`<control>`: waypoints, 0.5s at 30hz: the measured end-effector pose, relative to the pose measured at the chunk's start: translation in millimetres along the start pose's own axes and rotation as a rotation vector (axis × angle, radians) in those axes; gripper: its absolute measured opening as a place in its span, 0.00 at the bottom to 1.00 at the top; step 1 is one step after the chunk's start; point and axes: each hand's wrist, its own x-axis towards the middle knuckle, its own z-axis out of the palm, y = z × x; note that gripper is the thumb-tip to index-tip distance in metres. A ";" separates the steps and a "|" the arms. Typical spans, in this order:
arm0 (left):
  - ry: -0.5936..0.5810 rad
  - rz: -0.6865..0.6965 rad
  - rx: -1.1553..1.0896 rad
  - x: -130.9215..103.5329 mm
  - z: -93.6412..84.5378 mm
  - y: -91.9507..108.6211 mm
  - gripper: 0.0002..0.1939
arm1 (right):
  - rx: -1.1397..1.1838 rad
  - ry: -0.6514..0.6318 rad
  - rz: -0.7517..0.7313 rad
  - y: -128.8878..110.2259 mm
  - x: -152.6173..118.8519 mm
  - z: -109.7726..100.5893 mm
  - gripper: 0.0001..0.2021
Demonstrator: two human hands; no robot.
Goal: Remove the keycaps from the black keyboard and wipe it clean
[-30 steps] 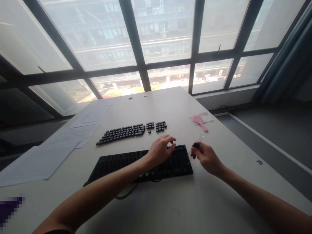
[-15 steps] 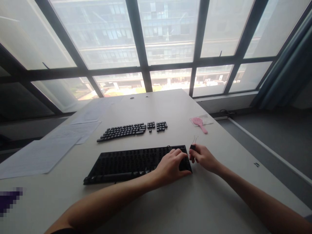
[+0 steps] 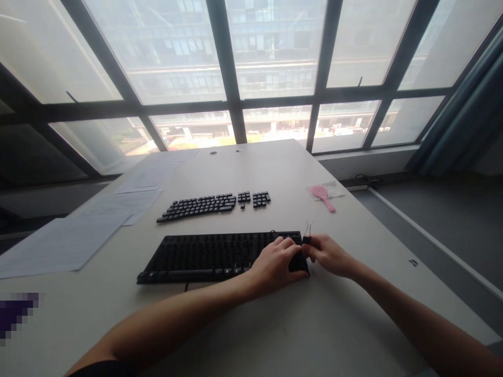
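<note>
Resting the left hand [image 3: 275,264], unclenched, on the right end of the black keyboard [image 3: 204,254], with fingers bent over the top and thumb splayed by its near right corner. Grasping a puller [image 3: 306,240] in the right hand [image 3: 324,252], just beside the keyboard's right side, by its black body, with two thin wire prongs pointing up and away. Beneath, a white counter [image 3: 275,167]; at the keyboard's near side, a short run of cable [image 3: 186,287]. Farther toward the counter's far edge, well apart from the keyboard, from left to right: a large block of keycaps [image 3: 200,206], a small block [image 3: 243,197] and a number block [image 3: 261,199], with a single cap [image 3: 242,207] just nearer than the small block. By the right edge, a pink hairbrush [image 3: 322,196] on a clear bag [image 3: 336,189]. Nearer along that edge, a dark item [image 3: 412,263], too small to make out. Along the left edge, reaching toward the far left corner, overlapping papers [image 3: 66,246]. Beyond the far edge, tall windows [image 3: 271,52]; past the right edge, a blue curtain [image 3: 463,115].
</note>
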 end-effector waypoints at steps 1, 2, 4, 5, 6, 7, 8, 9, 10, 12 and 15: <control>-0.002 0.002 0.002 -0.1 0.3 -0.3 0.23 | -0.029 -0.007 -0.005 -1.2 -1.5 -1.0 0.11; -0.004 0.005 0.005 -0.3 0.4 -0.7 0.23 | -0.059 -0.013 -0.010 -2.6 -3.4 -1.8 0.11; -0.010 0.011 0.014 -0.7 0.6 -1.7 0.24 | -0.124 -0.011 -0.027 -6.4 -8.1 -2.5 0.10; -0.013 0.013 0.019 -0.8 0.6 -2.3 0.25 | -0.157 -0.004 -0.042 -8.7 -10.7 -2.1 0.10; -0.014 0.015 0.022 -1.0 0.7 -2.8 0.25 | -0.187 0.001 -0.059 -11.1 -13.3 -1.3 0.09; -0.016 0.020 0.022 -1.0 0.9 -3.5 0.25 | -0.209 -0.001 -0.079 -13.6 -15.8 -0.1 0.07; -0.019 0.028 0.019 -1.0 1.0 -4.0 0.26 | -0.225 -0.008 -0.098 -16.1 -18.0 1.4 0.07; -0.021 0.034 0.014 -1.0 1.2 -4.6 0.26 | -0.235 -0.016 -0.115 -18.3 -19.8 2.9 0.06; -0.022 0.041 0.009 -0.9 1.3 -4.9 0.26 | -0.240 -0.020 -0.129 -20.2 -21.2 4.4 0.07; -0.023 0.049 0.000 -0.7 1.2 -5.2 0.26 | -0.249 -0.013 -0.158 -22.8 -22.7 6.2 0.08; -0.018 0.044 0.001 -0.9 0.5 -4.2 0.25 | -0.270 -0.015 -0.218 -22.6 -22.5 6.3 0.09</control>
